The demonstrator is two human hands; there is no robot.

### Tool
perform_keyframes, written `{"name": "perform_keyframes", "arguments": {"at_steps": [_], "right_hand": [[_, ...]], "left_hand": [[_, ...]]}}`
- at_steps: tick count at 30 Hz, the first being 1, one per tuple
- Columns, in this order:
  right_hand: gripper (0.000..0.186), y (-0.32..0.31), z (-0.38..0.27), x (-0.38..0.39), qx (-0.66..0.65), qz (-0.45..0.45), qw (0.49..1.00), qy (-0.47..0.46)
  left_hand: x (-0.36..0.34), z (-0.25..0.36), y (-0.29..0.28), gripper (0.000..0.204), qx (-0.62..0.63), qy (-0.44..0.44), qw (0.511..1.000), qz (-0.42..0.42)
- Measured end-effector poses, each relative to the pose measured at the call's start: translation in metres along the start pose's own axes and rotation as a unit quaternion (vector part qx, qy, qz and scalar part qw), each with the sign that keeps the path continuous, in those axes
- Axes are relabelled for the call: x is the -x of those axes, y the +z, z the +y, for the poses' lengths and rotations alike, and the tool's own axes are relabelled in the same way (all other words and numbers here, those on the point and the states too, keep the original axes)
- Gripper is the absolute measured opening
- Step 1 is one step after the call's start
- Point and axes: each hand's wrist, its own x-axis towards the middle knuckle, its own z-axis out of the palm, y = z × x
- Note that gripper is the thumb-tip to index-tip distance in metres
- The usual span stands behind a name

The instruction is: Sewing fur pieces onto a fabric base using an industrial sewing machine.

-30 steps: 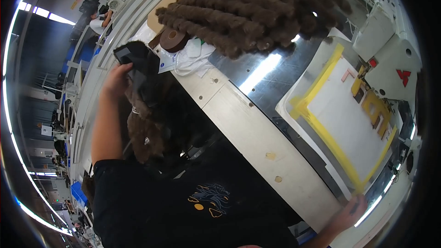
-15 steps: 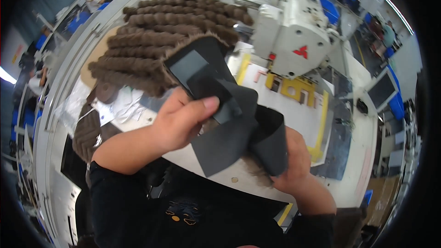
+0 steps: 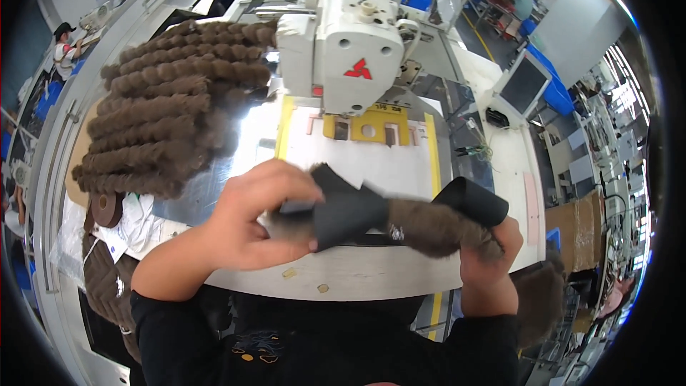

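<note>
My left hand (image 3: 246,218) is closed round the left end of a brown plush strip (image 3: 432,230) that has a smooth black backing (image 3: 350,216). My right hand (image 3: 491,264) pinches its other end, where the black side curls over in a loop. The strip stretches roughly level between the hands, above the front edge of the white table (image 3: 364,275). Its left end is blurred and partly covered by my fingers. Beyond it stands a white sewing machine (image 3: 357,50), with a yellow template (image 3: 368,129) under its head.
A heap of ribbed brown plush pieces (image 3: 157,114) lies to the left. Beside it are a brown roll of tape (image 3: 107,209) and crumpled white paper (image 3: 139,225). At the right stand a small screen (image 3: 525,86) and a cardboard box (image 3: 577,232).
The plush strip has turned from slanted, mostly black side showing, to nearly level with brown fur showing. My hands have moved farther apart. The view has shifted, bringing the machine nearer the middle.
</note>
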Motion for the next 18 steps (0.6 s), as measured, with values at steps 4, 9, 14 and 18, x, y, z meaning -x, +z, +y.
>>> {"name": "perform_keyframes", "arguments": {"at_steps": [4, 9, 14, 18], "right_hand": [[0.034, -0.02, -0.01, -0.001, -0.059, -0.066, 0.996, 0.025], [0.037, -0.001, 0.031, 0.009, -0.267, -0.08, 0.939, 0.201], [0.04, 0.047, 0.1, 0.03, -0.342, -0.145, 0.821, 0.434], [0.049, 0.062, 0.116, 0.031, -0.24, -0.143, 0.865, 0.418]], "left_hand": [[-0.001, 0.021, -0.01, 0.032, 0.093, -0.03, 0.994, -0.058], [-0.005, -0.002, 0.002, 0.027, 0.145, -0.174, 0.972, -0.07], [0.008, -0.077, 0.046, 0.03, 0.127, -0.372, 0.912, -0.116], [-0.001, -0.09, 0.058, 0.052, 0.082, -0.36, 0.923, -0.11]]}}
